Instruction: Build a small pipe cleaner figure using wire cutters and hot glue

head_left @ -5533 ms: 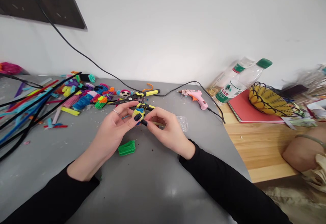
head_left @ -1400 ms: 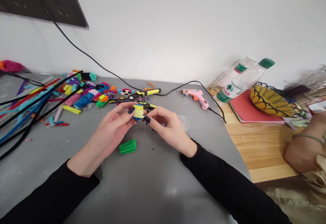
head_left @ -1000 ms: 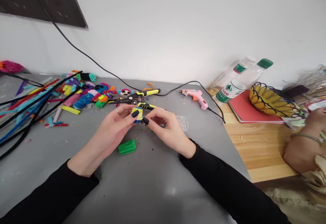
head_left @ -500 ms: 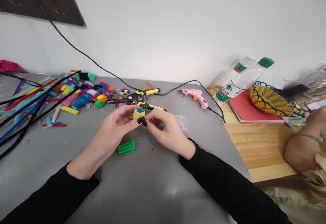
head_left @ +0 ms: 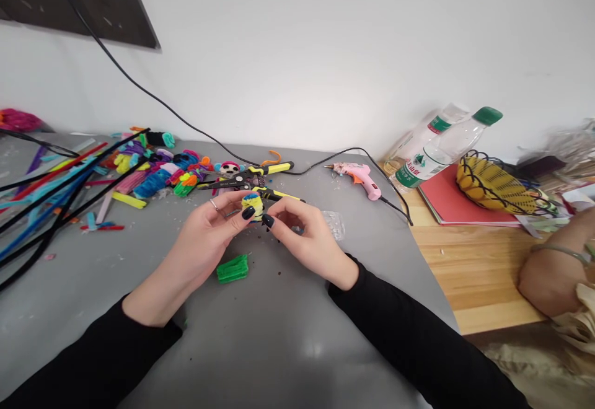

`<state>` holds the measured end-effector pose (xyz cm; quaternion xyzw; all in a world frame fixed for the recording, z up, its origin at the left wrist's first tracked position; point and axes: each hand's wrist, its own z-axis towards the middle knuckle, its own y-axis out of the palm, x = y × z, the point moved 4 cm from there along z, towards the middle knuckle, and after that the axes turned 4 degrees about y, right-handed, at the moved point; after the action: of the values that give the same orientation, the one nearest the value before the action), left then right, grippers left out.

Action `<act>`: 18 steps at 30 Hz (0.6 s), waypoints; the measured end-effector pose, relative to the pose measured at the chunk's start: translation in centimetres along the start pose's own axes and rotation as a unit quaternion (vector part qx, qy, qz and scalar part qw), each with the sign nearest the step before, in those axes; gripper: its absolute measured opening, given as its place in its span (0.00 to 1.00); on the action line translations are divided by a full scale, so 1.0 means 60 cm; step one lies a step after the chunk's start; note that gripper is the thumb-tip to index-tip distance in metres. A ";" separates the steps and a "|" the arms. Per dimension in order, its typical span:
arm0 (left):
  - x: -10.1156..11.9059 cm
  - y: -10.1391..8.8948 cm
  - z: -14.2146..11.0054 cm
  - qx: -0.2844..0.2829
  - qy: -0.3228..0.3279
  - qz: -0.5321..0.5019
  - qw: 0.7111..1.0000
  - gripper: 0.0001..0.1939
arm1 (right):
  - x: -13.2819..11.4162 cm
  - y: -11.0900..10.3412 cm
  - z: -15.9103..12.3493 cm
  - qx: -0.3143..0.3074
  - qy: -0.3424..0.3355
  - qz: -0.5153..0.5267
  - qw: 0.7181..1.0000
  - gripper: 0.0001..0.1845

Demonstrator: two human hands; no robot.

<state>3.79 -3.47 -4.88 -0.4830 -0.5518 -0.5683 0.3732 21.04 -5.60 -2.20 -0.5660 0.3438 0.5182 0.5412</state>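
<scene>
Above the grey table, my left hand (head_left: 204, 226) pinches a small yellow and blue pipe-cleaner piece (head_left: 253, 206) between its thumb and fingers. My right hand (head_left: 304, 232) is closed at the right edge of the same piece, thumb and forefinger against it; their exact contact is partly hidden. Below the hands lies a green block of pipe cleaner (head_left: 233, 269). Just behind them are yellow-and-black wire-stripping pliers (head_left: 242, 178) and a small doll-like figure (head_left: 229, 170), partly covered by the pliers.
Loose pipe cleaners (head_left: 56, 189) and colourful fuzzy pieces (head_left: 162, 176) spread over the left. A pink glue gun (head_left: 360, 178) with a black cord lies behind right, near plastic bottles (head_left: 421, 164). Farther right are a yellow basket (head_left: 493, 186), a red folder (head_left: 446, 201) and another person's arm (head_left: 555, 260).
The yellow and blue piece has been tilted, so more of its yellow side shows. My thumbs have moved apart, the left one now lying across the piece's front.
</scene>
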 end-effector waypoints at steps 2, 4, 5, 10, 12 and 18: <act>-0.001 0.000 0.000 -0.003 -0.006 -0.011 1.000 0.23 | 0.001 0.000 0.000 -0.008 0.003 0.015 1.000 0.07; 0.000 0.000 0.000 -0.011 -0.013 -0.011 1.000 0.23 | 0.001 0.000 0.000 -0.012 0.003 0.026 1.000 0.07; 0.001 0.000 0.000 -0.015 -0.016 -0.006 1.000 0.24 | 0.001 -0.001 0.000 -0.013 0.003 0.029 0.999 0.07; 0.004 0.002 0.000 -0.025 -0.018 0.012 0.999 0.23 | 0.001 -0.002 0.000 -0.020 0.014 0.023 0.999 0.09; 0.003 0.002 0.001 -0.028 -0.018 0.008 0.999 0.23 | 0.000 -0.003 0.000 -0.020 0.012 0.023 0.999 0.09; -0.002 0.000 0.002 -0.021 -0.025 0.015 0.999 0.26 | 0.002 -0.001 -0.001 -0.016 0.008 0.027 0.999 0.10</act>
<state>3.84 -3.37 -4.98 -0.5133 -0.5410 -0.5620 0.3577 21.14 -5.60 -2.28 -0.5690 0.3548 0.5341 0.5148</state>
